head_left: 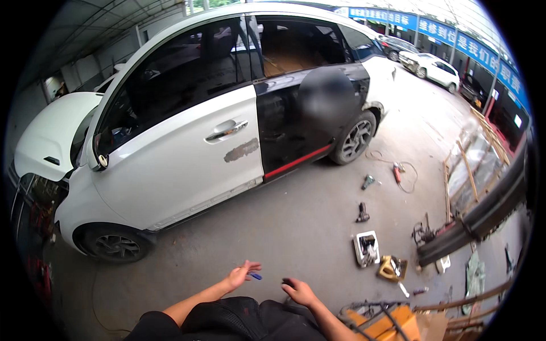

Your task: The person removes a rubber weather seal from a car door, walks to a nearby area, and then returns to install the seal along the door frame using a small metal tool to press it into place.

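Observation:
In front of my body, my left hand (242, 275) has its fingers pointing right, with a small blue object (255, 276) sticking out under them. It appears held in the palm, but its kind is too small to tell. Apart from it, my right hand (300, 293) hovers with fingers spread and nothing visible in it. Beyond both hands stands a white car (176, 148), side-on. Its front door has a grey scraped patch (241, 150) below the handle. The rear door (278, 125) is black with a red strip along its bottom; a blurred area covers part of it.
On the floor to the right lie a red power tool (397, 174) with a cord, a green power tool (368, 181), a black drill-like tool (363, 212), a white tray (358, 250) and a yellow container (392, 268). An orange-yellow item (387, 325) stands near my right arm. Parked cars (435, 71) are farther back.

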`<state>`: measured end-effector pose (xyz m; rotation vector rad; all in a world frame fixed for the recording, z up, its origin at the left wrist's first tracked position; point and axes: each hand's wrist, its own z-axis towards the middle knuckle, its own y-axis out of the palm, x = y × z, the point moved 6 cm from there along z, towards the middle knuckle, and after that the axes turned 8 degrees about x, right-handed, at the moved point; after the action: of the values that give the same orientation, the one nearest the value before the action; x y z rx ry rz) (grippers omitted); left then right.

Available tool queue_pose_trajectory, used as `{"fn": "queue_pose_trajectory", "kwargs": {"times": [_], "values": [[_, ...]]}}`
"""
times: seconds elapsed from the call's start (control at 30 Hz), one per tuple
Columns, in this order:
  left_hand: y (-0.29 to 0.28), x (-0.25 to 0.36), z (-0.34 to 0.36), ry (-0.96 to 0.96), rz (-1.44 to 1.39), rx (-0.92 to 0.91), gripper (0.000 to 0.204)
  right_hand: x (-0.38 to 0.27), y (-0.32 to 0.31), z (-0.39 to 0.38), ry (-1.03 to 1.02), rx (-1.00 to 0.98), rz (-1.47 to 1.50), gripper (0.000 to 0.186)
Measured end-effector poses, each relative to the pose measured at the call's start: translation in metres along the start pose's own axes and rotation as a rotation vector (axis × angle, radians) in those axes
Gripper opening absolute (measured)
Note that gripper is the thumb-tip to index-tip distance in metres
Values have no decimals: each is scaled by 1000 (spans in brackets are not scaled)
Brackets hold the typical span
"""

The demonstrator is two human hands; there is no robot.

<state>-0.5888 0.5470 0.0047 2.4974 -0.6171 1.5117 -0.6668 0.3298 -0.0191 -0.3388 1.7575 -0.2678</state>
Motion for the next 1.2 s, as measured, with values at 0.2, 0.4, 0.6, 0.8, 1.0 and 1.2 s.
{"fn": "queue_pose_trajectory", "kwargs": {"times": [0.2,0.4,0.6,0.8,1.0,1.2], "values": [[64,116,102,109,-271,-10,69,-119,-89,121,-451,-106,-362,38],[99,153,211,-43,-299,-363,66,-224,-261,107,-703,-251,169,27],[190,214,347,0,73,-902,66,-297,-338,152,-1033,-546,228,28],[217,315,404,-28,152,-1037,60,-310,-385,227,-1003,-418,-58,28],[201,335,437,-138,-72,-1117,56,-337,-436,280,-1369,-73,-182,19],[168,338,453,-39,-203,-841,43,-334,-497,360,-1516,60,-94,28]]}}
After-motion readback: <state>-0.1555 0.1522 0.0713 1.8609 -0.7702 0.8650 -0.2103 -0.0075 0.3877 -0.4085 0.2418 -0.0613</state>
